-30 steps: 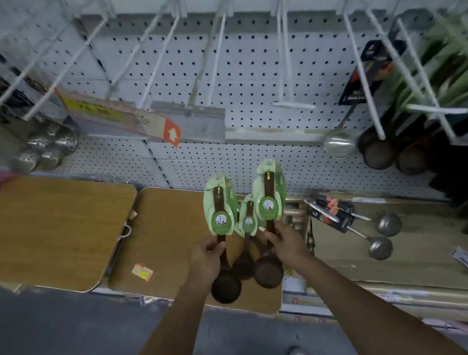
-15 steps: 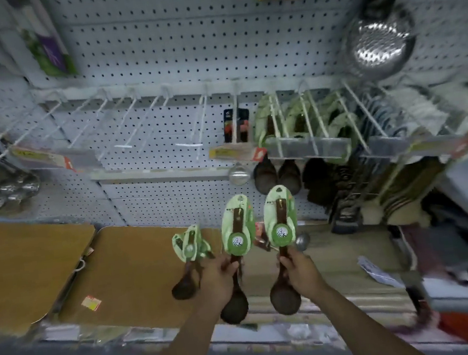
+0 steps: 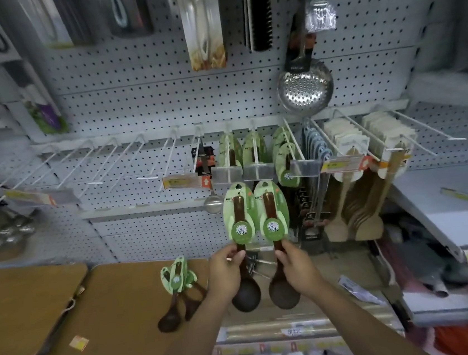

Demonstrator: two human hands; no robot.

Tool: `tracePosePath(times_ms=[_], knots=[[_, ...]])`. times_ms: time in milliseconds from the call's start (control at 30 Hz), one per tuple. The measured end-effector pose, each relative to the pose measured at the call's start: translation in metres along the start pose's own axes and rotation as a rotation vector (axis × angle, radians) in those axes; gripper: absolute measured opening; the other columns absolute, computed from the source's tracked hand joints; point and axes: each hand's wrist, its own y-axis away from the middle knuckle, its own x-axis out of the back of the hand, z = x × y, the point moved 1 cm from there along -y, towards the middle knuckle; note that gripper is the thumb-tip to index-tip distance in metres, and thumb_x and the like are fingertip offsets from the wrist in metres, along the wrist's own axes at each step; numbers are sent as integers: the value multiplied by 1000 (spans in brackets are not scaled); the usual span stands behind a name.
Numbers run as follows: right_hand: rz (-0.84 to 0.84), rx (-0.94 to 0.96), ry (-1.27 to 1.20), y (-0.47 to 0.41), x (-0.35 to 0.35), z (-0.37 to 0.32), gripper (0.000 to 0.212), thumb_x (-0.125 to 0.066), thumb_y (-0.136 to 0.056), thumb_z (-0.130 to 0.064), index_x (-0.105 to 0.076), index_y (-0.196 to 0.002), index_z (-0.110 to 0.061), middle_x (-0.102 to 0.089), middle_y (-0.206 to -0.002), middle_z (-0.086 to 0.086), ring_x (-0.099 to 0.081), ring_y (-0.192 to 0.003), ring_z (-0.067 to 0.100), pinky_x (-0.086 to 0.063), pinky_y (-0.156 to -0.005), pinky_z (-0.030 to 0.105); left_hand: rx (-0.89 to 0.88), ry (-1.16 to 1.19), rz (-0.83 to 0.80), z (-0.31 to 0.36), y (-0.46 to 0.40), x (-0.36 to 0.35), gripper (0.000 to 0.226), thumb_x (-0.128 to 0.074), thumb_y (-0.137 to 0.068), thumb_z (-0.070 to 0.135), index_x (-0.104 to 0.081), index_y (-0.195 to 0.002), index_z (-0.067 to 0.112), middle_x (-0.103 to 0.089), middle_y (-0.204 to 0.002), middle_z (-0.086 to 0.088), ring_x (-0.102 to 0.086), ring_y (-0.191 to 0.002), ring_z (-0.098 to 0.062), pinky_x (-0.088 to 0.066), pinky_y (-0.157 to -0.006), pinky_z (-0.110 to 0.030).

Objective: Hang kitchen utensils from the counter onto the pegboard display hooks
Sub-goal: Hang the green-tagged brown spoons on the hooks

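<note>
My left hand (image 3: 227, 274) grips the handle of a dark wooden ladle (image 3: 245, 292) with a green card pack, held upright. Beside it my right hand (image 3: 294, 268) grips a second, matching ladle (image 3: 283, 290). Both card tops reach just below the price strips of the pegboard hooks (image 3: 255, 157), where several matching green-carded ladles (image 3: 282, 154) hang. More ladles in green cards (image 3: 178, 288) lie on the brown counter (image 3: 119, 307) to the left of my hands.
Bare white hooks (image 3: 103, 166) stretch along the rail to the left. A steel skimmer (image 3: 305, 87) hangs above right. Wooden spatulas (image 3: 356, 210) and blue items hang to the right. Steel ladles (image 3: 9, 235) hang at the far left. Boxed stock fills the shelf below.
The view has tilted up and closer to the pegboard. Both hands have raised their ladles toward the hooks with matching ladles. The loose ladles stayed on the counter.
</note>
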Motion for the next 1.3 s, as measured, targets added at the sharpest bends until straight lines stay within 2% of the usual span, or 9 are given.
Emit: tracePosePath(times_ms=[133,267,400,467,600,900,1100,1233,1300], knots=[[15,23,18,-8,-6,-9,10,-47,-106,-23,-56,-109,-20,-58,-92,-8,-56,-86,14,-38,-72,30,20,33,37,-7,-6,6,10,-68,-95,14,-70,-105,18,-70,-95,1,-67,-93,-17,-54,-86,-33],[15,10,11,-15,-10,-13,7,-47,-106,-24,-51,-101,-27,-64,-95,-5,-61,-88,13,-42,-71,28,4,21,49,-12,-12,15,11,-67,-96,12,-70,-106,17,-67,-90,7,-62,-85,-4,-47,-72,-15],[29,49,21,-18,-8,-17,9,-46,-107,-24,-54,-110,-22,-58,-91,-13,-55,-83,6,-37,-64,14,-25,17,32,-8,-18,15,14,-68,-95,10,-68,-94,24,-68,-87,7,-65,-85,-13,-54,-80,-26],[37,51,13,-20,-6,-20,11,-46,-107,-24,-55,-112,-21,-59,-94,-11,-56,-86,7,-39,-67,19,-28,6,9,-8,-20,13,10,-69,-95,12,-69,-97,22,-69,-90,6,-66,-88,-13,-55,-86,-32],[29,30,9,-24,-7,-19,9,-46,-106,-27,-54,-108,-24,-65,-98,-5,-62,-93,14,-48,-78,32,-60,11,-6,-6,-22,11,9,-70,-94,14,-72,-97,22,-72,-89,6,-67,-86,-11,-54,-80,-25],[50,12,17,-47,-3,-28,26,-45,-106,-28,-58,-127,-18,-68,-113,-2,-63,-104,18,-52,-90,38,-1,-71,-36,-1,-59,9,12,-70,-94,29,-76,-103,26,-73,-89,8,-69,-86,-13,-58,-84,-39],[60,-71,0,-93,0,-32,23,-47,-105,-27,-60,-117,-13,-70,-108,8,-65,-103,28,-53,-90,45,36,-97,-37,16,-115,3,26,-71,-93,32,-72,-116,21,-74,-99,4,-69,-95,-16,-55,-96,-42],[58,-145,-13,-125,3,-35,25,-47,-105,-26,-62,-114,-9,-69,-108,12,-65,-103,32,-51,-91,42,104,-51,-44,25,-152,-3,2,-75,-89,30,-72,-89,30,-74,-95,4,-69,-94,-20,-55,-96,-42],[49,-184,-16,-142,2,-32,27,-47,-105,-27,-62,-118,-9,-69,-112,15,-64,-106,34,-50,-90,38,112,-40,-37,28,-166,-5,21,-76,-89,24,-65,-72,28,-69,-85,2,-65,-86,-20,-55,-89,-35]])
